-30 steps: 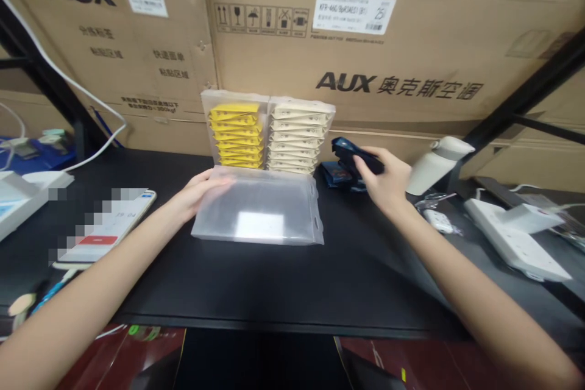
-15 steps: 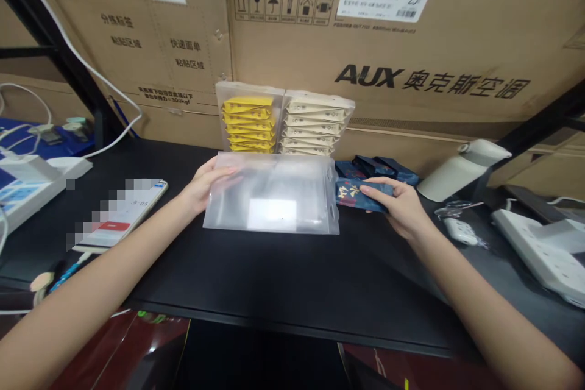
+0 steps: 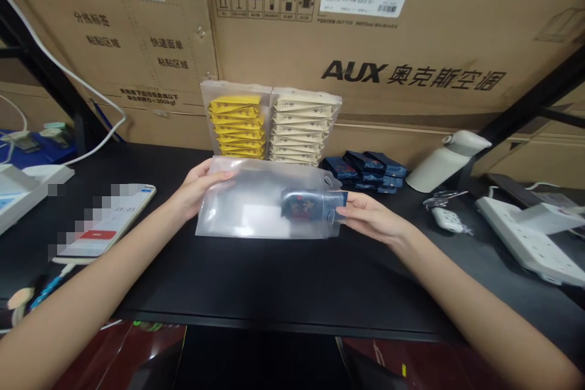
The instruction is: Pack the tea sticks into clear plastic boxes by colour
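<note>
My left hand (image 3: 197,186) grips the left end of a frosted clear plastic bag (image 3: 247,201) held just above the black table (image 3: 283,280). At the bag's open right end, my right hand (image 3: 370,218) pinches a dark blue sachet (image 3: 304,206), most of which lies inside the bag and shows through the plastic. Behind the bag stand two clear bags, one filled with yellow sachets (image 3: 236,125) and one with cream sachets (image 3: 299,128). A small pile of dark blue sachets (image 3: 365,169) lies on the table behind my right hand.
Large AUX cardboard boxes (image 3: 365,42) form the back wall. A phone (image 3: 107,222) lies at the left, beyond it a white device (image 3: 27,186) with cables. At the right are a white bottle on its side (image 3: 441,161), a power strip (image 3: 525,237) and a small white plug (image 3: 445,219).
My right hand picked a blue sachet from the pile, brought it left and slid it into the bag's open end. My left hand lifted the bag's left end slightly.
</note>
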Demonstrator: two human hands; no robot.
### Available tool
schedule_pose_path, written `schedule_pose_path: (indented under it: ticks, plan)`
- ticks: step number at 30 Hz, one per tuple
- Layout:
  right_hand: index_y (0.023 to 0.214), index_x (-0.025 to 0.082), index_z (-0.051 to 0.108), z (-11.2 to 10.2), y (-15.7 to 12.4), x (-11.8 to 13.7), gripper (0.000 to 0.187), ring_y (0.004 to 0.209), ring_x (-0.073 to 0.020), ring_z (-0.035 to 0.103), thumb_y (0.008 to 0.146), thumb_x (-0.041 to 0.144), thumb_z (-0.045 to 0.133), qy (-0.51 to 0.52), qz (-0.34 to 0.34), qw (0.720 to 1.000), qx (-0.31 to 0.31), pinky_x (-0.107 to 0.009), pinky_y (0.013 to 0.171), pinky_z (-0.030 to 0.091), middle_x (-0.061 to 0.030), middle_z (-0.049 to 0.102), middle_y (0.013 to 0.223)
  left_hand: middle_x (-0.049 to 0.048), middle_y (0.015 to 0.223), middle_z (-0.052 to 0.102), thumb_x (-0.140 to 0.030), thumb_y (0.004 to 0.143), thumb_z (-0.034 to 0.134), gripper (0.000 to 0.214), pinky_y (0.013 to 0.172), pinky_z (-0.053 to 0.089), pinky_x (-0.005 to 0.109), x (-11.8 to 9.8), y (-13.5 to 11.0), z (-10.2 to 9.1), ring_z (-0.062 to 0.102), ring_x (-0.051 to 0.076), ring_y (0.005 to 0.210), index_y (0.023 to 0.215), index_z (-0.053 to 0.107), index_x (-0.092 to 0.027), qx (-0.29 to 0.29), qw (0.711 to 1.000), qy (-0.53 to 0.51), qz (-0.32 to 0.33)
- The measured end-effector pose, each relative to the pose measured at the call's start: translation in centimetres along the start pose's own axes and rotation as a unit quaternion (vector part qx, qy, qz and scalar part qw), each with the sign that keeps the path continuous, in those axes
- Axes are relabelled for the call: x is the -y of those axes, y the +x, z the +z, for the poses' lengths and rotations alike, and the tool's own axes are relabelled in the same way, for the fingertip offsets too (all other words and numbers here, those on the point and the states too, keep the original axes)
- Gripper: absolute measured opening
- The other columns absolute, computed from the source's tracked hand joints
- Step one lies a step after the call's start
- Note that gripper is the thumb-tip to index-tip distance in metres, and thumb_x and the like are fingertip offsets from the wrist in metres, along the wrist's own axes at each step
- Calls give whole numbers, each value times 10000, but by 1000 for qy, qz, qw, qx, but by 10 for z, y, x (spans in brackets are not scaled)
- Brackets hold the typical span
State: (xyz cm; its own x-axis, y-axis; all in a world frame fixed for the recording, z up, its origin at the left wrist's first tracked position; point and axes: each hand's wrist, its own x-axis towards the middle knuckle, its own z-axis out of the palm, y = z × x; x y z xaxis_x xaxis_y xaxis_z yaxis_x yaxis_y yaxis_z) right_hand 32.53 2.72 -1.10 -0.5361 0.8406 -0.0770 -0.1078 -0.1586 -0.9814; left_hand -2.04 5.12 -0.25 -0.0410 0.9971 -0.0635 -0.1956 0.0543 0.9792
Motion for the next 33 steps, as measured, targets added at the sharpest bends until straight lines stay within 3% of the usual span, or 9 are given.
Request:
schedule_pose_path:
  ticks: [3, 7, 12, 15, 18, 22, 24, 29, 33]
  plan:
    - [1089, 221, 734, -1, -3, 9, 322, 997, -160, 691, 789, 333, 758, -75, -6, 997, 32, -333, 955, 510, -53, 737, 1089, 58, 940, 762, -166, 604, 857, 350, 761, 597, 265, -1, -3, 3, 721, 195, 843, 933, 735, -155, 11, 1000, -11, -18]
    - [1058, 193, 752, -7, -7, 23, 305, 1007, -185, 683, 822, 378, 700, -249, -1, 967, 61, -337, 918, 534, -62, 745, 1056, 93, 1005, 754, -134, 639, 827, 339, 814, 601, 303, 3, -2, 3, 713, 238, 967, 965, 736, -149, 41, 998, -24, -29]
    - [1077, 174, 738, 3, 2, 3, 382, 909, -184, 717, 802, 438, 707, -183, 36, 978, 89, -366, 880, 559, -69, 757, 996, 93, 1020, 752, -133, 649, 824, 338, 823, 595, 301, 8, -2, 5, 704, 245, 994, 975, 734, -146, 58, 997, -34, -39]
    - [1120, 200, 719, 23, 12, -7, 414, 1003, -218, 704, 791, 452, 722, -121, 24, 984, 128, -400, 902, 557, -86, 732, 1110, 91, 1042, 750, -143, 633, 840, 402, 845, 582, 311, 9, -4, 8, 696, 256, 1011, 1018, 725, -149, 62, 996, -45, -49]
    - [1123, 220, 709, 49, 23, -5, 335, 949, -214, 715, 846, 405, 676, -162, 5, 978, 130, -389, 864, 572, -67, 726, 1106, 97, 1059, 748, -160, 610, 859, 475, 884, 564, 330, 12, -9, 15, 692, 266, 1026, 1060, 706, -148, 76, 994, -54, -56]
    - [1027, 199, 703, 85, 44, -3, 230, 783, -184, 701, 896, 364, 610, -312, -64, 945, 75, -353, 774, 570, -36, 726, 991, 98, 1066, 749, -229, 622, 861, 469, 868, 558, 320, 15, -15, 21, 703, 262, 998, 1058, 707, -148, 104, 992, -38, -62]
    - [1103, 220, 669, 100, 57, -9, 272, 798, -182, 691, 881, 374, 632, -351, -128, 925, 60, -339, 774, 562, -21, 721, 1052, 85, 1011, 760, -254, 631, 854, 434, 798, 567, 311, 16, -16, 21, 719, 256, 919, 1030, 715, -156, 115, 990, -30, -71]
    - [1326, 228, 517, 122, 81, -23, 688, 1051, -288, 644, 743, 508, 753, -423, -196, 884, -29, -413, 902, 525, -62, 609, 1328, 50, 937, 755, -235, 658, 830, 402, 745, 564, 291, 17, -16, 18, 716, 217, 826, 1031, 692, -178, 133, 986, -48, -84]
    - [1488, 164, 313, 128, 91, -27, 829, 1314, -376, 444, 822, 506, 668, -516, -221, 827, -21, -539, 1048, 410, -161, 420, 1505, 36, 948, 749, -238, 674, 817, 419, 727, 569, 290, 15, -18, 21, 718, 211, 802, 1061, 659, -206, 135, 985, -57, -95]
